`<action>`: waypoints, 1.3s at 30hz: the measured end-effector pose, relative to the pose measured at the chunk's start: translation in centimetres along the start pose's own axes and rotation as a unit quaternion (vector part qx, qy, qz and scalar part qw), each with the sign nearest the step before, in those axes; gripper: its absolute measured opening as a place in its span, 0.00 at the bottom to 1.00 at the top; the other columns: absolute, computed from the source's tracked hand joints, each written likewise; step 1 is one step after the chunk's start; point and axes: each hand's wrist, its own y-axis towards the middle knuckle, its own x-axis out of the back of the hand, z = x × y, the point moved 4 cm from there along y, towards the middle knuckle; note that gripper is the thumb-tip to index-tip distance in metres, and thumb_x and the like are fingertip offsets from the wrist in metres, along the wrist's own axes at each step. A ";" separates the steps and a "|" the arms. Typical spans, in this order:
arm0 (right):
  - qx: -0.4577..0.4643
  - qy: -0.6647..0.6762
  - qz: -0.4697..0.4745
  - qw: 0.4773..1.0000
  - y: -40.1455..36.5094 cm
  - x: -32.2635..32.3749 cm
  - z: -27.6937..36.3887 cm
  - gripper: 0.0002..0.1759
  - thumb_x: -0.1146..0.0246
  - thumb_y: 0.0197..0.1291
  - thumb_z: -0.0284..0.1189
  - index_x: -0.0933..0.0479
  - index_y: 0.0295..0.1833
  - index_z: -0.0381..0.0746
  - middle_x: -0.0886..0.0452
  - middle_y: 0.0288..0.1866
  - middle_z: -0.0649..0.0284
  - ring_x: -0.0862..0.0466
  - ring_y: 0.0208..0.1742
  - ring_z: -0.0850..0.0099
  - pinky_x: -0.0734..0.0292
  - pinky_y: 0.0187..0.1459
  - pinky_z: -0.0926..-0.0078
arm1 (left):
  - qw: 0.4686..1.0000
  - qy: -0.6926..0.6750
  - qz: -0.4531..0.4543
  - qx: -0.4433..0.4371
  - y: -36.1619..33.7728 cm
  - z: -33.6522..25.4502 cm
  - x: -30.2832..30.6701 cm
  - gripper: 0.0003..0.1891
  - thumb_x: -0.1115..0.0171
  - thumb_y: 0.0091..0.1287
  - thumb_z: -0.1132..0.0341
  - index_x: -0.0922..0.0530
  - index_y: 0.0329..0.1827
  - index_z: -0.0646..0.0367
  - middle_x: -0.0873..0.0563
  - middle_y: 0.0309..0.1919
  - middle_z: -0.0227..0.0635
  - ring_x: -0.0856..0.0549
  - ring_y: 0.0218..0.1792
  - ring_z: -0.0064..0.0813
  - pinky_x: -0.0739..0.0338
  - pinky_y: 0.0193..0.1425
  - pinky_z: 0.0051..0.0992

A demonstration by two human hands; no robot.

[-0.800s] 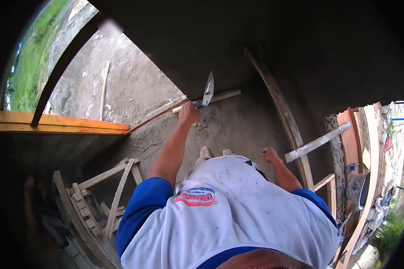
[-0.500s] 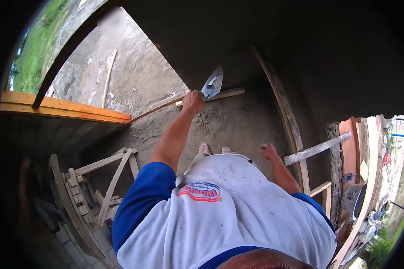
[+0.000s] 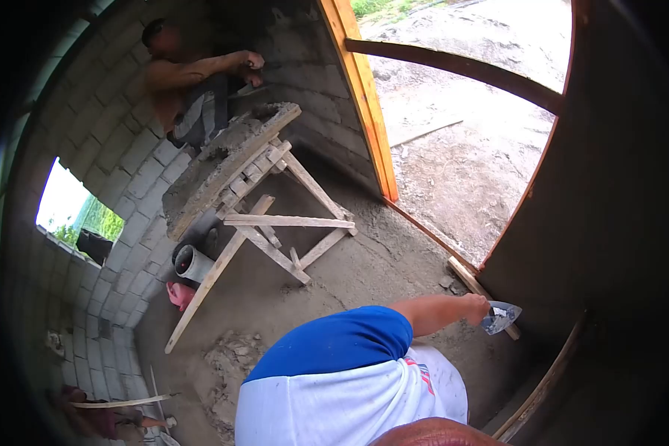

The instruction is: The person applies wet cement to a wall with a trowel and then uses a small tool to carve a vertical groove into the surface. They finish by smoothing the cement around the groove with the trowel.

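Note:
My left hand (image 3: pixel 476 307) is closed around the handle of a pointed trowel (image 3: pixel 502 318), at the right of the head view. Some grey mortar lies on its metal blade. Just beneath the trowel, a short wooden board (image 3: pixel 466 278) lies on the floor beside the dark wall, partly covered by my hand and the blade. My right hand is out of sight.
A co-worker (image 3: pixel 178 74) stands behind a mortar-covered wooden trestle table (image 3: pixel 230 160). A bucket (image 3: pixel 195 264), a pink item (image 3: pixel 178 295) and a mortar heap (image 3: pixel 234 357) are on the floor. A wooden frame (image 3: pixel 368 111) edges the doorway; a timber (image 3: pixel 546 383) leans lower right.
The view has swung left, bringing the trestle table and the co-worker into sight. My right hand has left the picture. The trowel remains in my left hand.

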 end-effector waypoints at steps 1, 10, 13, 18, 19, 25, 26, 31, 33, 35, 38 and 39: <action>0.003 0.006 -0.002 1.000 0.4 0.9 0.6 0.19 0.51 0.66 0.41 0.25 0.41 0.35 0.17 0.35 0.49 0.18 0.33 0.54 0.25 0.40 0.54 | 1.000 -0.004 -0.007 0.006 -0.1 0.0 -0.4 0.15 0.35 0.50 0.65 0.15 0.40 0.59 0.13 0.40 0.44 0.14 0.46 0.40 0.18 0.44 0.36; -0.046 0.206 -0.143 0.967 5.2 8.9 4.1 0.20 0.46 0.62 0.37 0.21 0.26 0.33 0.19 0.26 0.51 0.21 0.25 0.61 0.26 0.32 0.59 | 0.997 -0.015 -0.066 0.024 -2.7 1.3 1.4 0.12 0.36 0.47 0.66 0.16 0.35 0.61 0.13 0.36 0.44 0.13 0.42 0.41 0.18 0.41 0.37; -0.007 0.202 -0.174 0.964 6.7 8.1 2.4 0.19 0.46 0.62 0.37 0.20 0.27 0.34 0.19 0.24 0.53 0.21 0.25 0.62 0.27 0.32 0.61 | 0.997 -0.022 -0.065 0.021 -1.3 1.8 0.8 0.12 0.36 0.47 0.66 0.16 0.33 0.62 0.13 0.35 0.44 0.13 0.41 0.42 0.18 0.39 0.38; 0.016 0.076 -0.066 0.995 4.1 5.8 2.4 0.12 0.42 0.59 0.33 0.21 0.37 0.35 0.19 0.27 0.53 0.20 0.27 0.64 0.25 0.33 0.62 | 0.997 -0.013 -0.074 0.018 -0.7 1.5 0.2 0.12 0.36 0.47 0.67 0.15 0.34 0.60 0.13 0.36 0.42 0.13 0.43 0.40 0.17 0.40 0.36; 0.025 0.045 -0.038 0.998 3.7 4.9 2.6 0.11 0.41 0.58 0.33 0.21 0.38 0.35 0.19 0.27 0.53 0.20 0.28 0.64 0.25 0.33 0.62 | 0.996 -0.020 -0.079 0.018 -0.6 1.5 0.0 0.12 0.35 0.46 0.67 0.15 0.34 0.60 0.13 0.36 0.42 0.13 0.43 0.39 0.17 0.40 0.36; -0.003 -0.002 0.026 1.000 1.9 2.3 1.0 0.13 0.39 0.55 0.30 0.24 0.45 0.36 0.18 0.29 0.52 0.20 0.29 0.65 0.24 0.33 0.63 | 0.997 -0.023 -0.075 0.027 -1.2 0.8 0.8 0.13 0.34 0.47 0.68 0.15 0.36 0.61 0.13 0.38 0.42 0.13 0.44 0.39 0.17 0.42 0.35; -0.006 -0.002 0.028 1.000 1.8 2.1 0.7 0.14 0.38 0.54 0.29 0.24 0.46 0.36 0.18 0.30 0.52 0.20 0.29 0.65 0.24 0.33 0.63 | 0.996 -0.024 -0.079 0.021 -1.5 0.6 1.1 0.13 0.34 0.47 0.68 0.15 0.36 0.62 0.13 0.38 0.42 0.13 0.44 0.39 0.17 0.42 0.35; -0.018 0.004 0.031 0.999 1.9 2.2 -0.4 0.19 0.36 0.51 0.27 0.26 0.51 0.36 0.18 0.32 0.52 0.19 0.30 0.66 0.23 0.33 0.64 | 0.994 -0.039 -0.097 0.033 -1.0 0.9 0.8 0.11 0.36 0.48 0.68 0.16 0.35 0.61 0.13 0.36 0.44 0.13 0.42 0.42 0.18 0.40 0.36; -0.019 0.007 0.031 0.999 2.0 2.5 -0.8 0.22 0.35 0.50 0.26 0.27 0.53 0.37 0.17 0.32 0.52 0.19 0.31 0.66 0.23 0.33 0.64 | 0.994 -0.043 -0.091 0.033 -1.0 0.9 0.6 0.11 0.36 0.48 0.67 0.16 0.35 0.60 0.14 0.36 0.44 0.14 0.41 0.42 0.18 0.40 0.37; -0.019 0.012 0.029 0.999 2.3 2.9 -1.2 0.25 0.34 0.49 0.25 0.28 0.56 0.37 0.17 0.33 0.52 0.19 0.31 0.67 0.23 0.33 0.64 | 0.995 -0.047 -0.080 0.035 -0.7 1.3 0.3 0.11 0.37 0.49 0.66 0.16 0.35 0.60 0.14 0.35 0.44 0.14 0.41 0.43 0.19 0.39 0.37; -0.016 0.023 0.028 0.999 2.8 3.3 -1.3 0.29 0.33 0.47 0.24 0.29 0.59 0.37 0.17 0.34 0.52 0.19 0.32 0.67 0.22 0.33 0.65 | 0.994 -0.052 -0.092 0.039 -1.2 1.9 0.1 0.11 0.37 0.49 0.65 0.16 0.35 0.59 0.14 0.36 0.44 0.14 0.41 0.43 0.19 0.40 0.38; -0.013 0.026 0.029 0.999 3.0 3.4 -1.2 0.31 0.32 0.47 0.23 0.29 0.60 0.38 0.17 0.35 0.52 0.19 0.32 0.68 0.22 0.33 0.65 | 0.993 -0.052 -0.094 0.043 -1.1 2.2 -0.2 0.11 0.37 0.49 0.65 0.16 0.35 0.59 0.14 0.36 0.44 0.14 0.41 0.43 0.19 0.40 0.38</action>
